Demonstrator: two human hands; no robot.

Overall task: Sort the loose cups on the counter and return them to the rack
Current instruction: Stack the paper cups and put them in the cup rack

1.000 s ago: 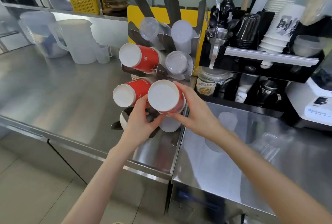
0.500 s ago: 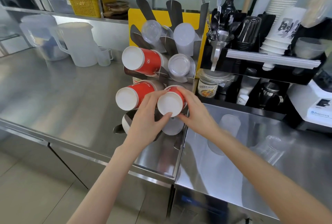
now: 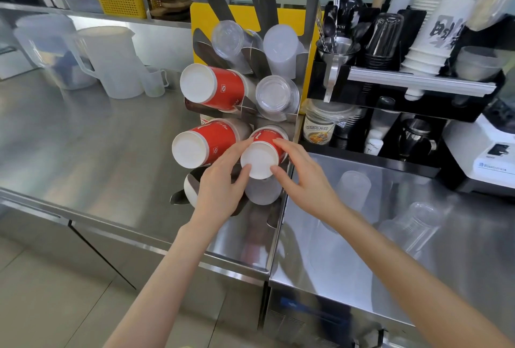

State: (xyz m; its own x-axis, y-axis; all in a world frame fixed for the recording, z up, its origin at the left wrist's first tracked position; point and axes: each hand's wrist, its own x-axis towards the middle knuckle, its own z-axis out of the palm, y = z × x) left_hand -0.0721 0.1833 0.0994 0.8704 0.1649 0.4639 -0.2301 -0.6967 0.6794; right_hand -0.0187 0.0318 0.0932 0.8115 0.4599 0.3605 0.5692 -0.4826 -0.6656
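Item: red paper cup (image 3: 263,152), lying on its side in the lower right slot of the cup rack (image 3: 308,41), white base toward us.

Holders: we pinch the cup near its base from both sides. Our left hand (image 3: 220,191) has thumb and fingers curled on the left edge; our right hand (image 3: 303,177) has fingers curled on the right edge and over the top. Both are equally near.

Axis: the cup's long axis runs away from our hands, up into the slot, so we judge that the coming push goes along it.

Neighbours: a second red cup stack (image 3: 200,144) just beside, on the left.

Loose stock: clear plastic cups (image 3: 409,225) on the counter (image 3: 83,152) to our right.

Obscured: the cup's mouth and its depth in the slot; we cannot tell whether it is seated.
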